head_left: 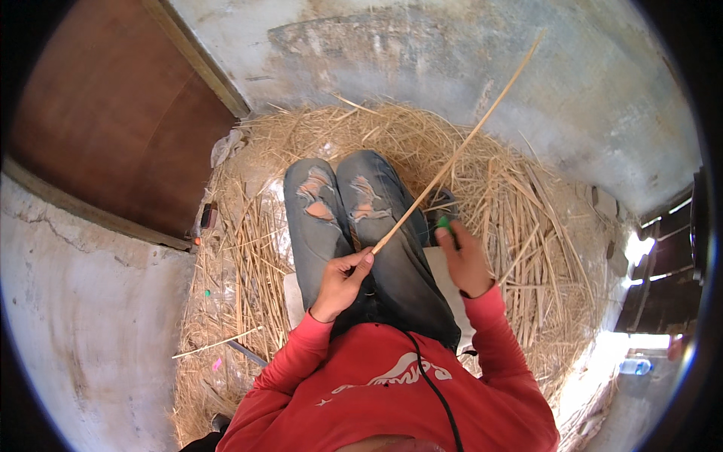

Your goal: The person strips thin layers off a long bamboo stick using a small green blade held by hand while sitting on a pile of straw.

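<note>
My left hand (343, 285) is closed over my lap, thumb and fingers pinching the lower end of a long, pale straw-coloured stalk (459, 147). The stalk slants up and away to the right, its thin far tip showing against the wall. To the right of my thigh is my right hand (468, 260), apart from the stalk and slightly blurred. Its fingers are bent, and a small green object (443, 222) shows at the fingertips. The rest of that object is hidden or too blurred to name. My legs, in torn dark jeans (376, 218), lie under both hands.
Dry straw and stalks (527, 256) cover the floor around me, with more stalks (252, 256) at the left. A pale wall (422, 60) stands ahead, a brown door panel (128, 113) at the far left. A plastic bottle (636, 367) lies at the far right.
</note>
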Tool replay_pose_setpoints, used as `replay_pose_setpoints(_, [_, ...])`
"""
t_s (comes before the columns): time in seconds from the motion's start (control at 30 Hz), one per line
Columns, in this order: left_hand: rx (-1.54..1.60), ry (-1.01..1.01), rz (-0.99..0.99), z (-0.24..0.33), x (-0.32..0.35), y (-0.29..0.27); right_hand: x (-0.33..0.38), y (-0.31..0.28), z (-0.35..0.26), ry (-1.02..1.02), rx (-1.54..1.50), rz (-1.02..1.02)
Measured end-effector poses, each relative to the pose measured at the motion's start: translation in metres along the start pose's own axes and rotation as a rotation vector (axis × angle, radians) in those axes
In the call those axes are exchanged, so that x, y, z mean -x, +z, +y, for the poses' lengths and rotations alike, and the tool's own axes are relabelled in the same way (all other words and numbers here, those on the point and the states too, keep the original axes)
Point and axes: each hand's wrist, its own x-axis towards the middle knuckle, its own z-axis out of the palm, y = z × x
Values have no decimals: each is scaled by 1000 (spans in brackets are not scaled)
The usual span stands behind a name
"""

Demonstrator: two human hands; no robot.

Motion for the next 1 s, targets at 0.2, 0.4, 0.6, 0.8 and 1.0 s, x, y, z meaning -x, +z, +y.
replay_pose_setpoints(0.2, [-204, 111, 6, -24, 1, 13, 20, 23, 3, -112, 125, -149])
replay_pose_setpoints(0.4, [-382, 39, 40, -13, 2, 17, 25, 50, 18, -82, 137, -257])
replay_pose_setpoints(0.6, [-497, 119, 108, -29, 4, 18, 25, 59, 18, -59, 159, -257])
replay_pose_setpoints(0.8, [-536, 136, 122, -40, 23, 2, 28, 65, 12, -76, 226, -273])
replay_pose_setpoints(1.0, [-582, 123, 87, -27, 93, -44, 18, 65, 26, -15, 118, -227])
